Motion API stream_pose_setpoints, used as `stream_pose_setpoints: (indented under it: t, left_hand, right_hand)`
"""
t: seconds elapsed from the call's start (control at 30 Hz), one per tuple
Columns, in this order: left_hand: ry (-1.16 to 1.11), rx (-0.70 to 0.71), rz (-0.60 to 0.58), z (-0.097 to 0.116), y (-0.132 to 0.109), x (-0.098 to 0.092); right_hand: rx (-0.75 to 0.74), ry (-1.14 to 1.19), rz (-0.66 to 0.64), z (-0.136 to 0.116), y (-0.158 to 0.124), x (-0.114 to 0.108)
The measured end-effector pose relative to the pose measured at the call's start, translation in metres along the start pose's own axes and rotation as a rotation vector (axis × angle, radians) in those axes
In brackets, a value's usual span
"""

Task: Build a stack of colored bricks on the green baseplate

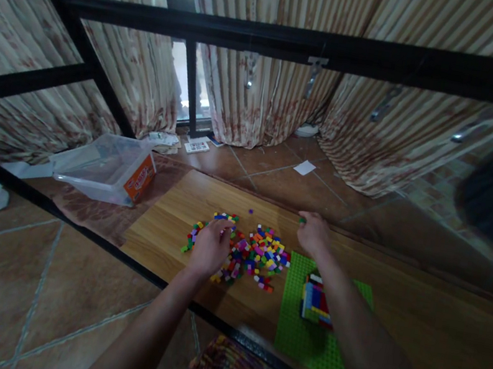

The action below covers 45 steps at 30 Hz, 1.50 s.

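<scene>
Many small coloured building bricks point(264, 249) lie in a loose pile on the wooden tabletop point(165, 215). Over the pile's left part is my left hand point(210, 248), its fingers curled together; what they hold, if anything, is too small to make out. My right hand point(314, 237) is past the far edge of the green baseplate point(291, 337), pinching a small green brick point(302, 220) at its fingertips. On the baseplate stands a built block of bricks point(316, 300) in blue, red, yellow and white, partly hidden by my right forearm.
A clear plastic bin point(110, 168) with an orange label stands left of the tabletop. One purple brick point(251, 211) lies apart beyond the pile. A black metal bar point(270, 40) crosses in front of the curtains point(270, 100). White paper point(305, 168) lies on the floor.
</scene>
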<state>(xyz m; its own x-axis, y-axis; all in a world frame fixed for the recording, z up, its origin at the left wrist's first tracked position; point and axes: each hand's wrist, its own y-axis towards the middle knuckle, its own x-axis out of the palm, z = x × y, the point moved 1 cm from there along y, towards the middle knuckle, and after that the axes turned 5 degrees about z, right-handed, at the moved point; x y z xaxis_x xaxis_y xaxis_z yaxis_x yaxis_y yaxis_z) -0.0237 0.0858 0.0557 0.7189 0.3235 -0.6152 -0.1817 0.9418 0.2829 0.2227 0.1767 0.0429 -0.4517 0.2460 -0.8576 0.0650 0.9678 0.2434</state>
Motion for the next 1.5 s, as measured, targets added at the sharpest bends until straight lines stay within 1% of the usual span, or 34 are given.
stream_pose_setpoints:
  t: [0.1, 0.17, 0.2, 0.23, 0.33, 0.4, 0.47, 0.53, 0.6, 0.7, 0.8, 0.87, 0.93, 1.03, 1.1, 1.17, 1.23, 1.33, 1.4, 1.5]
  left_hand:
    - [-0.05, -0.039, 0.077, -0.01, -0.023, -0.018]
    - [0.001, -0.084, 0.111, -0.019, -0.044, -0.03]
    - [0.039, -0.092, 0.145, -0.024, -0.054, -0.035]
    - [0.079, -0.077, 0.155, -0.028, -0.064, -0.038]
    - [0.247, -0.006, 0.136, -0.039, -0.087, -0.044]
    - [0.348, 0.002, 0.109, -0.044, -0.094, -0.042]
    - [0.411, 0.001, 0.074, -0.045, -0.095, -0.037]
    - [0.458, 0.005, 0.033, -0.044, -0.093, -0.031]
    - [0.505, 0.003, 0.006, -0.043, -0.09, -0.025]
    - [0.551, -0.014, 0.006, -0.039, -0.088, -0.02]
    - [0.569, -0.017, 0.021, -0.034, -0.088, -0.015]
    - [0.565, -0.013, 0.02, -0.03, -0.088, -0.01]
    - [0.544, -0.016, 0.01, -0.026, -0.088, -0.005]
    - [0.482, -0.011, -0.006, -0.021, -0.089, 0.002]
    - [0.422, 0.013, -0.01, -0.019, -0.09, 0.005]
    - [0.328, 0.05, -0.02, -0.018, -0.089, 0.005]
    - [0.2, 0.083, -0.034, -0.019, -0.087, 0.004]
    - [0.007, 0.103, -0.047, -0.021, -0.083, 0.0]
    - [-0.078, 0.099, -0.046, -0.022, -0.082, -0.003]
    - [-0.145, 0.068, 0.015, -0.02, -0.082, -0.006]
  right_hand:
    - [-0.033, -0.004, -0.034, 0.005, -0.002, 0.011]
    - [-0.068, 0.006, -0.05, 0.002, -0.014, 0.018]
    - [-0.085, 0.014, -0.056, -0.001, -0.02, 0.02]
    - [-0.105, 0.025, -0.066, -0.005, -0.027, 0.021]
    - [-0.157, 0.085, -0.128, -0.017, -0.046, 0.019]
    - [-0.167, 0.15, -0.174, -0.025, -0.055, 0.015]
    - [-0.139, 0.209, -0.195, -0.029, -0.062, 0.01]
    - [-0.085, 0.249, -0.182, -0.029, -0.067, 0.005]
    - [-0.023, 0.266, -0.132, -0.025, -0.071, 0.001]
    - [0.036, 0.246, -0.056, -0.018, -0.079, -0.004]
    - [-0.003, 0.192, -0.038, -0.02, -0.093, -0.006]
    - [-0.052, 0.179, -0.007, -0.032, -0.105, -0.005]
    - [-0.111, 0.207, 0.016, -0.05, -0.117, -0.002]
    - [-0.26, 0.269, -0.051, -0.079, -0.13, 0.01]
    - [-0.341, 0.27, -0.087, -0.093, -0.135, 0.02]
    - [-0.395, 0.236, -0.097, -0.101, -0.137, 0.028]
    - [-0.429, 0.191, -0.092, -0.103, -0.138, 0.034]
    - [-0.449, 0.168, -0.082, -0.102, -0.138, 0.038]
    - [-0.44, 0.208, -0.065, -0.1, -0.138, 0.037]
    - [-0.363, 0.326, -0.03, -0.098, -0.14, 0.032]
